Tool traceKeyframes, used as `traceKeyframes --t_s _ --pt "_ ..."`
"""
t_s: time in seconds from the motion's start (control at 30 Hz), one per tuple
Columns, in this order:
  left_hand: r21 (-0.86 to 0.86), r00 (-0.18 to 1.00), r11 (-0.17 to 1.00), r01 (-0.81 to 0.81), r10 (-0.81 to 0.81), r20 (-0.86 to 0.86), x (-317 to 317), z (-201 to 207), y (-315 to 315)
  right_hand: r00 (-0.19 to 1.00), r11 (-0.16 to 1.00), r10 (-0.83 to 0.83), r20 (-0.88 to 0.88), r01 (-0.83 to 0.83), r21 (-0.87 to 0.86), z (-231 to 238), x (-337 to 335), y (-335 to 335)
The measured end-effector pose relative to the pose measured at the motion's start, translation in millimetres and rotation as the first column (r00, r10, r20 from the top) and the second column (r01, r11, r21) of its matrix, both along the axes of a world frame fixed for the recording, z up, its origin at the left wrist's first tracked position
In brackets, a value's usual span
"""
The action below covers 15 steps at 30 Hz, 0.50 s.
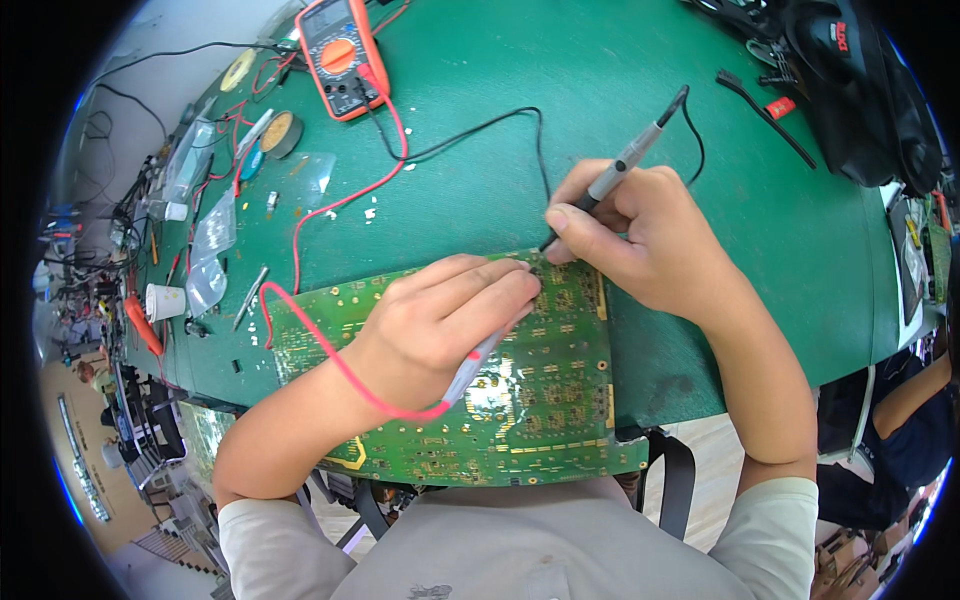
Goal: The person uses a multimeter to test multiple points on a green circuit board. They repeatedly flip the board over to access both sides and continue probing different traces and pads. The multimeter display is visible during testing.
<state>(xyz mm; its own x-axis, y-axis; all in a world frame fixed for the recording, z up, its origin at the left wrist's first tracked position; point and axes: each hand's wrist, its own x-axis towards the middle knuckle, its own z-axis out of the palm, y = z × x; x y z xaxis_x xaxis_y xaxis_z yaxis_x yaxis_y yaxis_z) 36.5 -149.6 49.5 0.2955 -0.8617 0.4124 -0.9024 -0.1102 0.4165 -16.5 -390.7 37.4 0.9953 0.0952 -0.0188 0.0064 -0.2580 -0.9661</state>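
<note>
Both hands (pixel 440 325) (pixel 640 235) grip probes (pixel 478 362) (pixel 625 165) | tips apparently on circuit board (pixel 560 400)

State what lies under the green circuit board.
The circuit board rests on the green table, its near edge overhanging. Whatever lies directly beneath it is covered.

Two hands work over one green circuit board (pixel 540 400): the left hand (pixel 440 325) and the right hand (pixel 640 235). There are two test probes, one with a red lead (pixel 480 362) under the left hand and one with a black lead (pixel 625 160) in the right hand. One orange multimeter (pixel 340 55) lies on the green tabletop (pixel 600 90). Two leads run from it, one red (pixel 340 200) and one black (pixel 480 128). One black bag (pixel 860 100) sits at the far right. One round tin (pixel 281 133) and one small white cup (pixel 165 300) stand at the left, and several clear plastic bags (pixel 212 235) lie near them, the exact number unclear.
</note>
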Motion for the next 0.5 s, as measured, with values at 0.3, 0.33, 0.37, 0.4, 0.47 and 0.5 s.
traceKeyframes --t_s 0.3,0.33,0.37,0.4,0.47,0.5 --pt "0.100 0.972 0.993 -0.056 0.077 -0.220 3.0 15.3 -6.1 1.000 1.000 0.015 0.001 -0.015 -0.003 4.6 2.4 1.9" --pt "0.096 0.972 0.994 -0.055 0.076 -0.222 2.9 15.3 -6.5 1.000 1.000 -0.002 0.009 0.002 -0.009 2.7 2.3 2.6" --pt "0.093 0.972 0.994 -0.054 0.073 -0.224 3.0 15.2 -6.7 0.999 1.000 -0.015 0.041 0.015 0.003 0.5 2.5 3.9" --pt "0.086 0.972 0.995 -0.055 0.073 -0.223 3.0 14.9 -6.7 0.998 0.999 -0.029 0.057 0.027 0.032 -1.2 2.7 4.6" --pt "0.076 0.973 0.996 -0.055 0.070 -0.222 2.8 14.0 -6.8 0.997 1.000 -0.028 0.077 0.028 0.012 -3.0 2.9 4.7" --pt "0.084 0.972 0.995 -0.058 0.075 -0.223 2.7 13.9 -6.2 0.997 0.999 -0.035 0.062 0.034 0.026 -3.2 3.1 4.7"
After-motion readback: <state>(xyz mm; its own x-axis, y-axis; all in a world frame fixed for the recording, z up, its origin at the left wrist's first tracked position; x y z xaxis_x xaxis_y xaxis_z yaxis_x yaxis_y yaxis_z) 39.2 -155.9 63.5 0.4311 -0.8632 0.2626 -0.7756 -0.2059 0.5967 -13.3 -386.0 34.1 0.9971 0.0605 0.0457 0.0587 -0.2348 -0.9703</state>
